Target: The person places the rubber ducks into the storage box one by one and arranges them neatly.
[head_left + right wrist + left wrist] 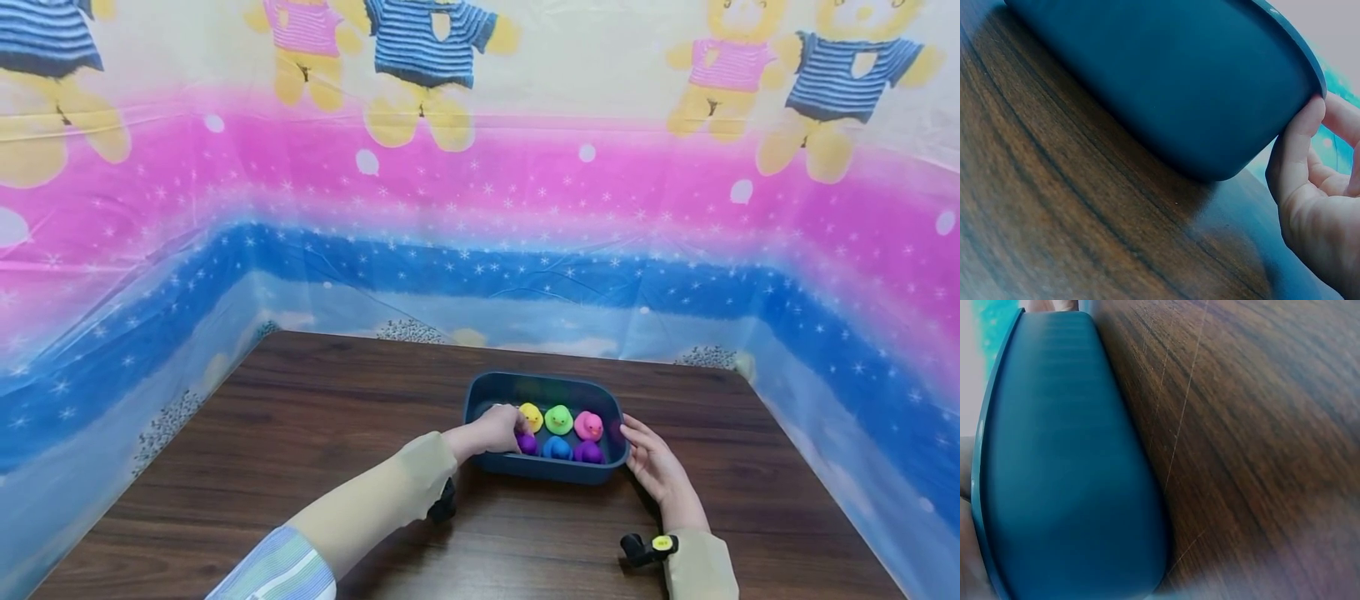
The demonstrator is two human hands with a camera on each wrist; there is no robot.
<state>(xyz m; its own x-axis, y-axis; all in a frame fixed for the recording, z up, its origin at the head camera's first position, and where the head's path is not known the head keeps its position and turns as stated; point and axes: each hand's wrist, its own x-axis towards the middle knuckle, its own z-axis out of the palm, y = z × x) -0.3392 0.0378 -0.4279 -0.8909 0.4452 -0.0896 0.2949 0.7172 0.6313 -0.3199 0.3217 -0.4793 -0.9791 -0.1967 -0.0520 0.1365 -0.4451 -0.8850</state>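
A dark blue-grey plastic bin (551,472) sits on the table with small toy ducks in two rows. The back row shows a yellow duck (531,417), a green duck (558,420) and a pink duck (589,427). In front are a blue duck (557,448) and a purple duck (589,452). My left hand (501,429) reaches over the bin's left end, its fingers round another purple duck (527,443) in the front left. At the right end, my right hand (660,468) holds the rim, thumb (1302,134) on the outside.
The brown wooden table (300,442) extends on all sides of the bin. A printed cloth (480,192) with bears and snowflakes hangs behind the table and along both sides. Black wrist straps (641,550) are worn on the sleeved forearms.
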